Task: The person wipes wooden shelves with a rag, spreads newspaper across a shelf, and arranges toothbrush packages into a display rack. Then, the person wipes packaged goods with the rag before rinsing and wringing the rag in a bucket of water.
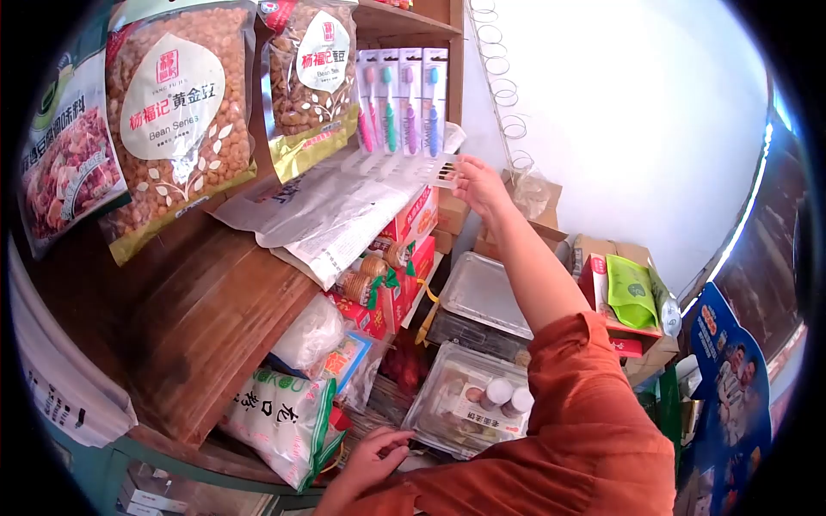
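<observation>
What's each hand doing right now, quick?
Left hand: half open, fingers loosely bent, nothing visible in it.
Right hand: closed on the end of the clear plastic rack by the toothbrushes.

"What's the surface in front of you?"

"A brown wooden shelf [198, 318]. The nearer part is bare, so I see the grain and the thick front edge."

"Is anything spread over it?"

"Yes, a pale printed sheet [323, 206] covers the farther part. It's creased, has dark lettering, and its near corner hangs past the front edge from where I look."

"And at the sheet's far end?"

"A clear plastic rack [396, 166], long and low. I can't tell whether its underside touches the sheet. Four packaged toothbrushes [390, 103] stand upright at it, side by side, with pink, green, purple and blue handles."
</observation>
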Available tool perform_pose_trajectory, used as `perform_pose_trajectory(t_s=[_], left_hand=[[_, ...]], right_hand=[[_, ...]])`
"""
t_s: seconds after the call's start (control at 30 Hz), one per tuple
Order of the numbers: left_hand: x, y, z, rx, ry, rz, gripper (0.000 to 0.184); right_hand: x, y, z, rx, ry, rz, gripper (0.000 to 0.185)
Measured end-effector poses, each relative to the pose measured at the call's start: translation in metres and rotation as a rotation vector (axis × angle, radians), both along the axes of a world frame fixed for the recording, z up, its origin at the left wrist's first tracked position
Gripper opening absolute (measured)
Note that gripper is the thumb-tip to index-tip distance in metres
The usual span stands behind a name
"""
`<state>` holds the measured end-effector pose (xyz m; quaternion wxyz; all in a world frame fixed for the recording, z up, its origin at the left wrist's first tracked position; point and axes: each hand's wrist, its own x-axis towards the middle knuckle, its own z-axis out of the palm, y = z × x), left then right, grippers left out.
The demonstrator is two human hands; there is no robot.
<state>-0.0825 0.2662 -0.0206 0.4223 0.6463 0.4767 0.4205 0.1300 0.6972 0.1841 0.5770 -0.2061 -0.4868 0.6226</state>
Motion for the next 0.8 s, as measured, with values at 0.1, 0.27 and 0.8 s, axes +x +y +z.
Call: perform_pose_trajectory(t_s=[0.1, 0.27, 0.8], left_hand=[[-0.004, -0.005, 0.005, -0.06, -0.019, 0.024, 0.028], [-0.009, -0.01, -0.005, -0.126, -0.056, 0.055, 0.028], [0.006, 0.011, 0.012, -0.222, 0.052, -0.25, 0.031]], right_hand=[[-0.02, 0.022, -0.003, -0.008, -0.079, 0.038, 0.047], [-0.035, 0.036, -0.008, -0.066, -0.226, 0.108, 0.046], [-0.028, 0.002, -0.024, 0.222, -0.693, -0.397, 0.055]])
